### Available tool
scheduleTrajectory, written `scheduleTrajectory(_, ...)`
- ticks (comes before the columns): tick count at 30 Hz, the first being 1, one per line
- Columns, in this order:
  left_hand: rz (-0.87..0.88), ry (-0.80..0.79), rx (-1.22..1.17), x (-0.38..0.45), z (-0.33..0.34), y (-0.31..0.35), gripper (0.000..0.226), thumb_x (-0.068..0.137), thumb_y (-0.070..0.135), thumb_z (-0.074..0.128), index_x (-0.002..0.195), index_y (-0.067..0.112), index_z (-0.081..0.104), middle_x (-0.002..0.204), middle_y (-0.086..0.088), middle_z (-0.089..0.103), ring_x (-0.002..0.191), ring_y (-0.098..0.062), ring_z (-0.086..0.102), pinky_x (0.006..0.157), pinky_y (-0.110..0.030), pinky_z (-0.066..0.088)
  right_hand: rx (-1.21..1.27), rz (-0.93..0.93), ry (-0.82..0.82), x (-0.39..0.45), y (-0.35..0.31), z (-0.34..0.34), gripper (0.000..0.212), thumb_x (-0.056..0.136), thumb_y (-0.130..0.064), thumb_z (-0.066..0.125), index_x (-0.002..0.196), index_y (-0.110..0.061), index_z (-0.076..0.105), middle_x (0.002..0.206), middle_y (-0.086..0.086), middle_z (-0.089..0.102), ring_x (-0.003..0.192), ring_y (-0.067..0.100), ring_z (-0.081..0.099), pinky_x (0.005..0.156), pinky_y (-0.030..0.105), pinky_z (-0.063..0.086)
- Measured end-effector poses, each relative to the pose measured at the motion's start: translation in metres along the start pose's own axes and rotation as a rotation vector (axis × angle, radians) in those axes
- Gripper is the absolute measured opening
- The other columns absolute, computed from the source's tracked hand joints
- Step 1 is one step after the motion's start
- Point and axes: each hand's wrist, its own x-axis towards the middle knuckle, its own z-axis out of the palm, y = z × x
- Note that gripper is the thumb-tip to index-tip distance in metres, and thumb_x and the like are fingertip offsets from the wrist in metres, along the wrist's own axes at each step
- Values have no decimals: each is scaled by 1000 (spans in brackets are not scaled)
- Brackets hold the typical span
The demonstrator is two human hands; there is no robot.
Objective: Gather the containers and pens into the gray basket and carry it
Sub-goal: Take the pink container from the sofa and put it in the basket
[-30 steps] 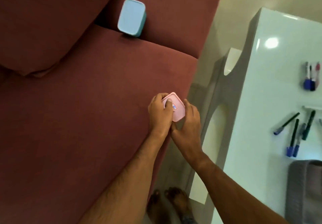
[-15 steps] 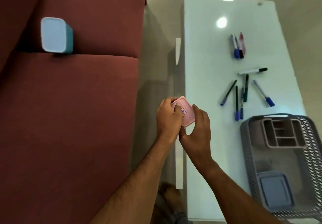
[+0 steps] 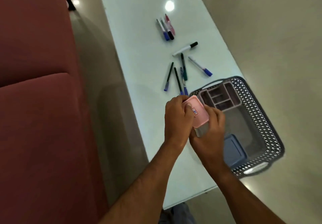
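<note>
Pink container [image 3: 197,113]: I hold it in both hands above the white table [image 3: 139,32], at the near-left corner of the gray basket [image 3: 261,119]; lid up, tilted, with a small label on the lid.
Left hand [image 3: 176,119]: my fingers are wrapped around the container's left side, thumb pressed on the lid beside the label.
Right hand [image 3: 209,131]: my palm cups the clear base from below and the right, fingers curled along its far edge.
Gray basket: stands on the table's right side, overhanging its edge; perforated walls, handle at each end.
Basket contents: a pink divided organizer [image 3: 221,96] at the far end, its compartments dark; a blue-lidded container [image 3: 233,150] at the near end, partly behind my right wrist.
Pens [image 3: 181,72]: loose on the table beyond the basket; three more [image 3: 166,28] lie together farther off.
Sofa [image 3: 34,101]: red, to my left.
</note>
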Motion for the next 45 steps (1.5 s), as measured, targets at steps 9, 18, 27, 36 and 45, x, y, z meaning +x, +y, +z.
scheduleTrajectory(9, -54, -82, 98, -51, 70, 5, 18, 93, 13, 68, 110, 18, 71, 108, 1, 76, 96, -13, 73, 75, -14, 58, -79, 33, 68, 10, 66, -62, 65, 64, 7, 78, 128, 3, 63, 124, 20, 57, 116, 7, 47, 96, -1, 35)
scheduleTrajectory(18, -125, -235, 324, -64, 97, 6, 30, 88, 17, 76, 117, 16, 68, 112, -5, 75, 99, -23, 74, 83, -29, 62, -88, 94, -106, 21, 109, -68, 56, 69, 1, 87, 122, -5, 69, 127, 14, 57, 116, 23, 54, 93, 3, 34)
scheduleTrajectory(27, -177, -222, 341, -50, 105, 8, 33, 95, 20, 69, 124, 10, 57, 119, -13, 71, 105, -28, 71, 81, -33, 60, -82, 81, -159, 43, 115, -43, 35, 80, -6, 80, 115, -9, 73, 119, 12, 60, 104, 19, 57, 87, 11, 39)
scheduleTrajectory(36, -272, -230, 307, -53, 107, -3, 29, 99, 22, 65, 125, 9, 62, 120, -11, 71, 103, -26, 71, 83, -34, 61, -58, 87, -270, 47, 129, -29, 48, 71, 13, 73, 115, -6, 71, 118, 11, 55, 105, 11, 52, 84, -5, 34)
scheduleTrajectory(45, -296, -201, 267, -53, 105, 0, 25, 101, 24, 61, 119, 8, 65, 114, -10, 73, 98, -23, 72, 73, -24, 54, -71, 109, -278, 51, 126, -32, 45, 71, 10, 72, 114, -4, 67, 118, 12, 59, 108, 22, 59, 89, 17, 43)
